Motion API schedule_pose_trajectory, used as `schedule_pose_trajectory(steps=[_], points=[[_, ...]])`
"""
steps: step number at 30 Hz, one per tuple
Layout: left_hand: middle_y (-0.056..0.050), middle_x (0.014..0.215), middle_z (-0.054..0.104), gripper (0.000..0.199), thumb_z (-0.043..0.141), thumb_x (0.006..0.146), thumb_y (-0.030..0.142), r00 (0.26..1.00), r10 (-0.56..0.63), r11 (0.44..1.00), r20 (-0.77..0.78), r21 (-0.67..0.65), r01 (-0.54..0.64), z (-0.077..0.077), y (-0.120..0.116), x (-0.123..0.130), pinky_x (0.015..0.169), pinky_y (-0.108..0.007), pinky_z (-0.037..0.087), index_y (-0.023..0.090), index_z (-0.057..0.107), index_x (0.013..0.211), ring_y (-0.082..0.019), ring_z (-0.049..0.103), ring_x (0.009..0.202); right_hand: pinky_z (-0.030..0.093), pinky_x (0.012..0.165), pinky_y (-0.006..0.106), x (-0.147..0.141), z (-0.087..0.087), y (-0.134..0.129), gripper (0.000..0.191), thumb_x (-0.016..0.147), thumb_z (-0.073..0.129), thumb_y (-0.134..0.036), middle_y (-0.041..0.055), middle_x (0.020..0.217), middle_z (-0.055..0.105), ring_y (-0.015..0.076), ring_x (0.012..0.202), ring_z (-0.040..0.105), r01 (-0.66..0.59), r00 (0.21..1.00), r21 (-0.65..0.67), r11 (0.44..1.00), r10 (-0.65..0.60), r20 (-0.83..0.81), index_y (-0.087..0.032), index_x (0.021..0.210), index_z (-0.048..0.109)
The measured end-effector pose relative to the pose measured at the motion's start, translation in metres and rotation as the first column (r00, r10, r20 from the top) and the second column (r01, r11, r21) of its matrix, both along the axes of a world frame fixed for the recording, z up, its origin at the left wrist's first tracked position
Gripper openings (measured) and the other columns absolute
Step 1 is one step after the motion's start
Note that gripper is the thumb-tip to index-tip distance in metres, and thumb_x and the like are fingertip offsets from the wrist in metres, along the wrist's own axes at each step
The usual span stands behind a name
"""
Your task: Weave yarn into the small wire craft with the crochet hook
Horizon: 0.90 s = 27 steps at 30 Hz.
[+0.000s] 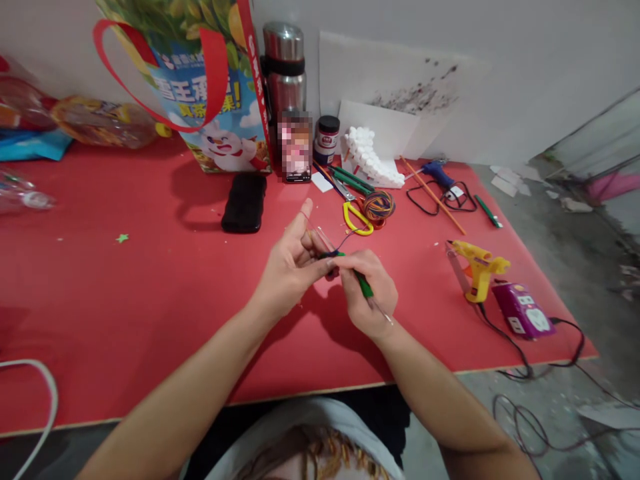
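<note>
Over the red table, my right hand (373, 290) grips a crochet hook with a green handle (363, 285), its bare metal end sticking out toward my wrist. Close against it, my left hand (287, 270) pinches a small dark piece of yarn work (331, 273), mostly covered by my fingers. The left index finger points up with a thin strand running from it. A dark strand leads from the work to a multicoloured ball of yarn (379, 205) just beyond my hands. Scissors with yellow handles (359, 220) lie beside the ball.
A black case (244, 203) lies left of my hands. Behind stand a gift bag (225, 120), a steel thermos (285, 60), a propped phone (297, 147) and a jar (327, 140). On the right are a yellow glue gun (479, 273), a purple box (523, 310) and cords.
</note>
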State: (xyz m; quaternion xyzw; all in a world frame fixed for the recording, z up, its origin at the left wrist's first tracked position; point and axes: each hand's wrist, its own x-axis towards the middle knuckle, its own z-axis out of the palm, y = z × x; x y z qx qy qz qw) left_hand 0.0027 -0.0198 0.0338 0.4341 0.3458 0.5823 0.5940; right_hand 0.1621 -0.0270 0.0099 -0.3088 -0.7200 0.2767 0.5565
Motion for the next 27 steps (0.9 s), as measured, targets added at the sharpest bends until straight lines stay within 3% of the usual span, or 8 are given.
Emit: schedule_pose_trajectory(steps=[3, 7, 11, 15, 18, 21, 27], points=[[0.003, 0.081, 0.065, 0.118, 0.092, 0.075, 0.024, 0.998, -0.050, 0.998, 0.045, -0.043, 0.052, 0.005, 0.001, -0.007, 0.062, -0.024, 0.054, 0.016, 0.023, 0.172, -0.013, 0.064, 0.067, 0.060, 0.080, 0.038, 0.002, 0.001, -0.003, 0.021, 0.104, 0.062, -0.022, 0.0032, 0.099, 0.077, 0.0193, 0.085, 0.073, 0.014, 0.998, -0.089, 0.996, -0.020, -0.058, -0.032, 0.119, 0.074], [0.003, 0.081, 0.065, 0.115, 0.091, 0.076, 0.019, 0.999, -0.006, 1.000, -0.052, 0.009, 0.006, 0.009, -0.002, -0.007, 0.068, -0.025, 0.057, 0.023, 0.026, 0.171, -0.013, 0.065, 0.070, 0.061, 0.078, 0.037, 0.004, 0.002, -0.004, 0.018, 0.103, 0.066, -0.026, 0.0040, 0.104, 0.078, 0.0184, 0.083, 0.074, 0.046, 0.994, -0.192, 0.980, -0.064, -0.091, -0.030, 0.119, 0.074], [0.004, 0.079, 0.063, 0.114, 0.088, 0.077, 0.015, 0.991, 0.058, 0.997, -0.119, 0.048, -0.053, 0.007, -0.005, 0.000, 0.068, -0.025, 0.055, 0.026, 0.025, 0.172, -0.013, 0.062, 0.069, 0.061, 0.081, 0.036, 0.003, 0.003, 0.000, 0.020, 0.105, 0.061, -0.021, 0.0027, 0.097, 0.078, 0.0182, 0.084, 0.074, 0.018, 1.000, -0.112, 0.994, -0.016, 0.012, -0.030, 0.116, 0.074], [0.004, 0.083, 0.061, 0.115, 0.082, 0.078, 0.011, 0.977, 0.143, 0.989, -0.158, 0.046, -0.138, 0.001, -0.006, 0.008, 0.065, -0.022, 0.051, 0.025, 0.019, 0.173, -0.012, 0.057, 0.070, 0.059, 0.081, 0.040, -0.005, 0.000, 0.000, 0.022, 0.106, 0.056, -0.020, 0.0051, 0.098, 0.077, 0.0212, 0.087, 0.072, 0.126, 0.984, 0.021, 0.992, -0.128, 0.123, -0.030, 0.119, 0.070], [0.005, 0.081, 0.059, 0.119, 0.085, 0.077, 0.016, 0.992, 0.098, 0.995, -0.080, 0.038, -0.096, 0.001, -0.005, 0.008, 0.063, -0.021, 0.050, 0.023, 0.016, 0.174, -0.011, 0.056, 0.069, 0.059, 0.079, 0.040, -0.007, -0.003, -0.002, 0.025, 0.105, 0.057, -0.018, 0.0048, 0.097, 0.076, 0.0215, 0.085, 0.071, 0.138, 0.983, 0.088, 0.986, -0.147, 0.107, -0.031, 0.123, 0.068], [0.006, 0.079, 0.058, 0.123, 0.090, 0.074, 0.020, 1.000, 0.024, 0.999, 0.011, 0.027, -0.024, 0.003, -0.002, 0.005, 0.063, -0.021, 0.051, 0.020, 0.017, 0.173, -0.011, 0.057, 0.068, 0.059, 0.078, 0.039, -0.005, -0.004, -0.003, 0.030, 0.104, 0.058, -0.015, 0.0028, 0.091, 0.075, 0.0208, 0.084, 0.071, 0.067, 0.997, 0.113, 0.991, -0.071, 0.034, -0.033, 0.126, 0.068], [0.005, 0.083, 0.062, 0.115, 0.088, 0.077, 0.017, 0.996, -0.040, 0.999, 0.085, -0.029, 0.043, 0.002, 0.000, -0.006, 0.064, -0.023, 0.055, 0.026, 0.025, 0.172, -0.011, 0.064, 0.068, 0.062, 0.081, 0.040, 0.000, -0.004, -0.007, 0.026, 0.102, 0.067, -0.031, 0.0057, 0.107, 0.079, 0.0213, 0.087, 0.074, 0.076, 0.994, -0.147, 0.986, -0.085, -0.061, -0.035, 0.128, 0.072]])
